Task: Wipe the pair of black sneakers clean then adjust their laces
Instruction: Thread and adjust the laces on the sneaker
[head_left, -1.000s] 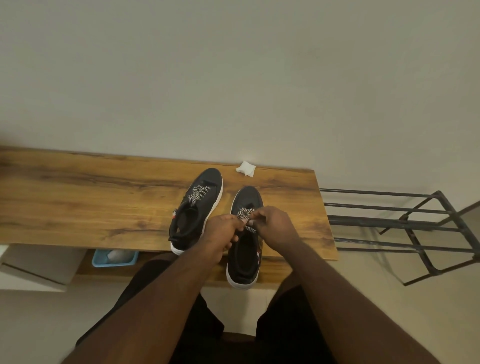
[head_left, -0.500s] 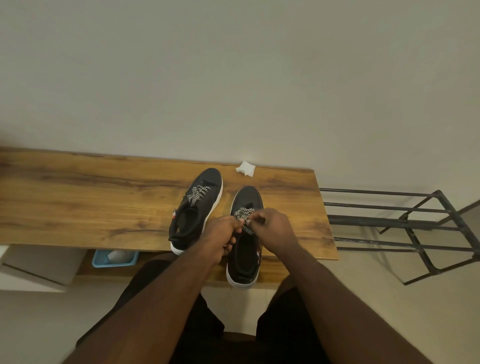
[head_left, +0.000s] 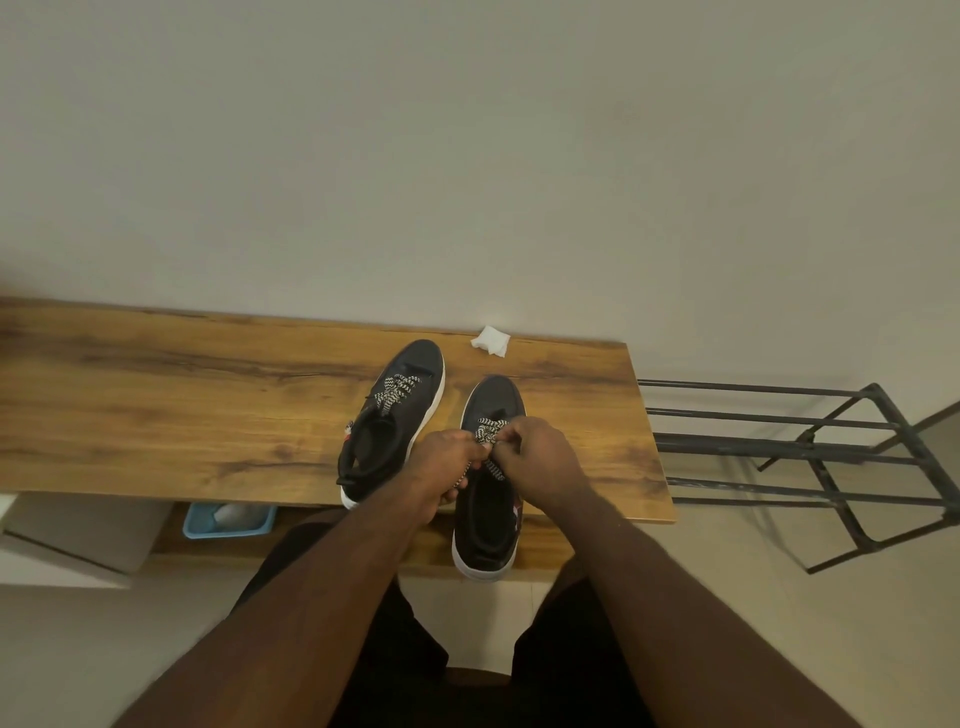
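The right sneaker lies at 5 o'clock on the wooden bench. Both hands, the left hand and the right hand, pinch its lace. The lace seems soft and light, best held near its ends.

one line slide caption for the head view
Both hands pinch the laces of the right-side sneaker on a wooden bench.

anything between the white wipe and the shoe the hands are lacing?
Nothing: in the head view, only bare wooden tabletop separates the white wipe from the toe of the right-hand sneaker. The other sneaker sits off to the side.
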